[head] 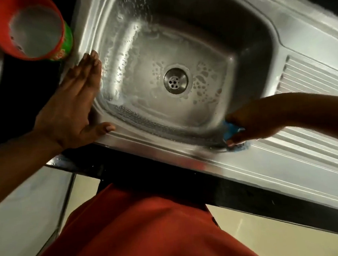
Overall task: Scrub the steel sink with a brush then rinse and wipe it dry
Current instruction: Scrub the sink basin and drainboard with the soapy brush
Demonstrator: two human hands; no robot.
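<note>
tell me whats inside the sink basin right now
In the sink: soapy film, water droplets and the drain. The right hand grips a blue scrubber at its near corner, hiding the steel beneath.

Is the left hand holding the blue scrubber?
No, the left hand lies flat and open on the sink rim; the right hand grips the blue scrubber.

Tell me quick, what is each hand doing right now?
Left hand: open, fingers straight, resting flat on the sink rim.
Right hand: closed around a blue scrubber at the sink's near corner.
</note>
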